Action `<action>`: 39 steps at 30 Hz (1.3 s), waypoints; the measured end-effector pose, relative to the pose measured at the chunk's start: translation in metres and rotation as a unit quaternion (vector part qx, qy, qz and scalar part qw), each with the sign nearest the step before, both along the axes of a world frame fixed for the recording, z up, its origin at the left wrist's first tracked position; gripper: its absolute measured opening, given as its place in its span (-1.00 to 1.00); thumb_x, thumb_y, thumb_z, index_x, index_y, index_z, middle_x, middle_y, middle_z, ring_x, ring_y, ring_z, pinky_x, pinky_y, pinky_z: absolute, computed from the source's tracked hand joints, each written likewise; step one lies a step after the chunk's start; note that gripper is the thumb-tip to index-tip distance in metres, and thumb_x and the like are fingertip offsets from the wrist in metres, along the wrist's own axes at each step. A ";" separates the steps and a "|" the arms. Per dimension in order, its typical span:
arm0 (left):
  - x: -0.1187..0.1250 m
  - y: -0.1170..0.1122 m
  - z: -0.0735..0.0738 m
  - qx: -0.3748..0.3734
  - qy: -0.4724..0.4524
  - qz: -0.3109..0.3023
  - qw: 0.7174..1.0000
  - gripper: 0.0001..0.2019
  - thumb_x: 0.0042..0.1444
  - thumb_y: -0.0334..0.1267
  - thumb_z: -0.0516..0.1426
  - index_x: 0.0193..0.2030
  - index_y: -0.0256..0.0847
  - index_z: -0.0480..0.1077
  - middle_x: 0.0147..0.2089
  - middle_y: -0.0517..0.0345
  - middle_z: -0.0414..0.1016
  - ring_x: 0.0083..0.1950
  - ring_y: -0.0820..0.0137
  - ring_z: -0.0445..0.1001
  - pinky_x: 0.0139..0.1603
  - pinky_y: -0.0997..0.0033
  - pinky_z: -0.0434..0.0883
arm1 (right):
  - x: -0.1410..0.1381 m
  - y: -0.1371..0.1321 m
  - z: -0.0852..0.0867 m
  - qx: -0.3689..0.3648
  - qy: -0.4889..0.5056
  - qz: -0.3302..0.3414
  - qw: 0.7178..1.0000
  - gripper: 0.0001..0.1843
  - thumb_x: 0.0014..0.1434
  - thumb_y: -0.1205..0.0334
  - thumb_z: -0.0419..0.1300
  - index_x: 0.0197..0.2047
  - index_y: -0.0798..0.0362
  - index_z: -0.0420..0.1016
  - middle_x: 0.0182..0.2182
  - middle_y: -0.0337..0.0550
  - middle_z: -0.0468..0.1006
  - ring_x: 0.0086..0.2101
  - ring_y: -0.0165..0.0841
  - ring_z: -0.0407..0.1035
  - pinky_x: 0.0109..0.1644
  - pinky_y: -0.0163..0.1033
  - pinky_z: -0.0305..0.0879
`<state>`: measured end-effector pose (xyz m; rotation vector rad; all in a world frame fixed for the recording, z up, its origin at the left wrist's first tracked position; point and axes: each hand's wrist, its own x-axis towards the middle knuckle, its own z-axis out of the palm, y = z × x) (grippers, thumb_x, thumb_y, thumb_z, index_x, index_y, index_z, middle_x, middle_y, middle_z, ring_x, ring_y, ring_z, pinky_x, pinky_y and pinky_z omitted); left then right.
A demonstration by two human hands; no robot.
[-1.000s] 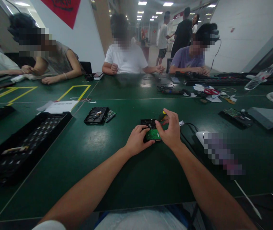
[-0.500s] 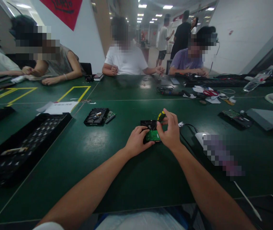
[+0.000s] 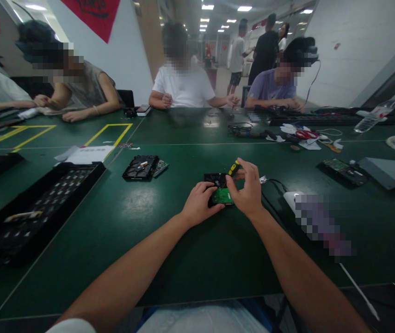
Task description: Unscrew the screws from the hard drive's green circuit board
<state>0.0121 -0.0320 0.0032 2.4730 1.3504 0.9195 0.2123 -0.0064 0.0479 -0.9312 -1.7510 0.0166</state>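
Note:
A hard drive with a black body and a green circuit board lies on the table in front of me. My left hand is closed on its left side, thumb along the near edge and fingers on the far side. Between the thumb and fingers of my right hand is a screwdriver with a yellow and black handle, tilted over the drive's right part. The screwdriver's tip is hidden behind my hand, so I cannot tell whether it touches a screw.
An opened drive with a loose circuit board lies to the left, near a long black tray. On the right are a white cabled device, another drive and a grey box. Several people sit across the table.

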 end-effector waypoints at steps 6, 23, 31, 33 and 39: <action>0.000 0.000 -0.001 -0.005 -0.003 0.000 1.000 -0.43 0.18 0.06 0.33 0.23 -0.18 0.43 0.25 -0.11 0.42 0.31 0.00 0.36 0.35 -0.11 0.39 | 0.000 0.001 -0.002 -0.004 0.005 -0.013 1.000 -0.36 0.32 0.20 0.25 0.40 -0.13 0.19 0.18 0.05 0.35 -0.24 -0.29 0.51 -0.21 -0.05 0.65; 0.000 0.000 0.002 -0.007 -0.001 0.002 1.000 -0.42 0.19 0.08 0.31 0.23 -0.20 0.43 0.25 -0.13 0.43 0.32 0.01 0.36 0.36 -0.09 0.38 | 0.001 0.004 -0.009 -0.021 0.012 0.009 1.000 -0.34 0.34 0.21 0.21 0.43 -0.09 0.12 0.21 0.07 0.42 0.03 -0.13 0.52 0.05 0.07 0.63; 0.000 0.001 0.001 -0.014 0.002 0.004 1.000 -0.43 0.18 0.08 0.32 0.23 -0.17 0.43 0.25 -0.10 0.42 0.33 0.01 0.35 0.36 -0.10 0.38 | -0.002 0.002 -0.007 -0.052 0.016 0.021 0.998 -0.33 0.37 0.15 0.22 0.46 -0.14 0.09 0.20 0.05 0.47 -0.05 -0.16 0.55 0.02 0.10 0.65; 0.000 0.001 0.001 -0.014 0.002 0.002 1.000 -0.43 0.18 0.07 0.32 0.23 -0.18 0.43 0.25 -0.11 0.42 0.32 0.01 0.35 0.37 -0.09 0.38 | -0.001 0.003 -0.007 -0.055 0.012 0.022 0.998 -0.31 0.36 0.15 0.23 0.47 -0.15 0.09 0.19 0.03 0.47 -0.06 -0.17 0.55 0.03 0.10 0.64; -0.001 0.001 0.000 -0.008 0.004 -0.002 1.000 -0.42 0.18 0.07 0.32 0.24 -0.21 0.42 0.25 -0.11 0.42 0.32 0.02 0.36 0.35 -0.06 0.39 | 0.000 0.003 -0.010 -0.082 0.025 0.048 0.995 -0.30 0.39 0.16 0.18 0.50 -0.13 0.04 0.18 0.03 0.47 -0.06 -0.20 0.55 0.09 0.09 0.61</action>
